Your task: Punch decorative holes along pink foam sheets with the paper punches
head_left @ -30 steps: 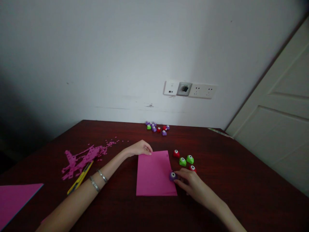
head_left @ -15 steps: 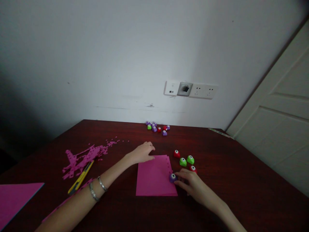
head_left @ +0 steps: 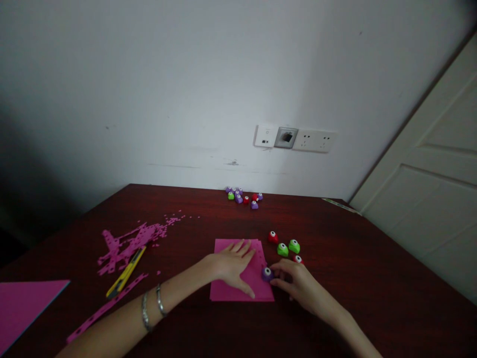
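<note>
A pink paper sheet (head_left: pixel 261 291) lies on the dark red table (head_left: pixel 372 278). My left hand (head_left: pixel 233 264) rests flat on the sheet with its fingers spread. My right hand (head_left: pixel 294 281) pinches a small purple craft punch (head_left: pixel 266 273) at the sheet's right edge, where several punched holes show. Just beyond my right hand sit a red punch (head_left: pixel 273 236), two green punches (head_left: pixel 287 247) and another red punch (head_left: pixel 297 259).
Several more small punches (head_left: pixel 243 196) are clustered by the wall. Pink paper scraps (head_left: pixel 128 239), a yellow utility knife (head_left: pixel 124 272) and a punched pink strip (head_left: pixel 104 309) lie at the left. Another pink sheet (head_left: pixel 22 303) is at the far left edge.
My left hand has come back from the sheet's far edge and now lies flat on top of the sheet. My right hand and the purple punch have stayed in place.
</note>
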`<action>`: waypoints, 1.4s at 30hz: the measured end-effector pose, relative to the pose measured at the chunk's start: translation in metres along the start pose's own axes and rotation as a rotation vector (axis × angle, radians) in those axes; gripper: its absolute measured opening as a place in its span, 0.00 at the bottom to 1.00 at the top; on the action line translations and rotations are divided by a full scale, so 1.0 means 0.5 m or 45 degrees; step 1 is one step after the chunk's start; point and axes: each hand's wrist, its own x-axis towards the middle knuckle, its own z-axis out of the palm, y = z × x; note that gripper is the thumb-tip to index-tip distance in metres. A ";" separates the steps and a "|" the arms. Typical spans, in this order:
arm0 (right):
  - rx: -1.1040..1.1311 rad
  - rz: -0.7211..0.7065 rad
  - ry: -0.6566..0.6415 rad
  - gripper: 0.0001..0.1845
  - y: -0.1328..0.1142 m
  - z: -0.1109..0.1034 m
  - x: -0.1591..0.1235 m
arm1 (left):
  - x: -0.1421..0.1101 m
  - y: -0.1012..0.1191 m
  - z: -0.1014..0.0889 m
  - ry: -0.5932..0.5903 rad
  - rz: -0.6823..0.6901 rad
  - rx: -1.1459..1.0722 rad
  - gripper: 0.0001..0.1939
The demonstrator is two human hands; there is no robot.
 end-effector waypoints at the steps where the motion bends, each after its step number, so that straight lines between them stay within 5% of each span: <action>1: 0.008 -0.002 -0.004 0.10 -0.001 0.000 -0.001 | 0.000 -0.001 0.000 0.001 0.007 0.001 0.58; 27: 0.003 -0.034 -0.020 0.09 -0.019 -0.009 -0.005 | 0.009 -0.002 0.011 0.013 0.075 -0.002 0.57; 32: 0.123 0.047 0.009 0.16 -0.002 -0.010 0.000 | -0.001 0.014 -0.016 0.014 0.095 -0.044 0.54; 42: 0.656 0.434 -0.042 0.21 0.002 0.006 0.028 | -0.019 0.043 -0.095 0.575 -0.101 -0.285 0.24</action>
